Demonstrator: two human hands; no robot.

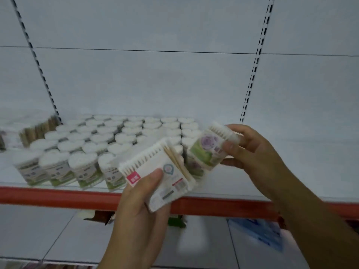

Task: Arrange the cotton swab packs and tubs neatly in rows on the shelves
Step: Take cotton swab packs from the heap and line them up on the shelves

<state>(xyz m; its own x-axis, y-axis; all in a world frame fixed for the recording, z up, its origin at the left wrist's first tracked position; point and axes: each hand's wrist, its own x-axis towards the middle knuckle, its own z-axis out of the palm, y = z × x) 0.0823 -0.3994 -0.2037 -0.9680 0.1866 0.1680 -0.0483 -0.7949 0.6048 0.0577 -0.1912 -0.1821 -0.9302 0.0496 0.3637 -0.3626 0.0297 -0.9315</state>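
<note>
Head view: your left hand (pixel 139 193) grips a flat swab pack (pixel 159 171), right hand (pixel 250 150) pinches a green-labelled tub (pixel 209 150) above the shelf (pixel 58 197).

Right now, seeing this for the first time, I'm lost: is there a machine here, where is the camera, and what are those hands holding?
There is no machine here. A person is working with two bare hands, and the single picture comes from a camera worn on their head, looking forward and down.

In front of them is a shop shelf with a red front edge. On its left part, cotton swab tubs with white tops and greenish labels stand in rows.

The left hand grips a flat white pack of swabs with a pink tag, its thumb on top. The right hand pinches a smaller pack with a green and purple label, with swab tips showing at its top. Both packs are held above the shelf, not yet set down.
</note>
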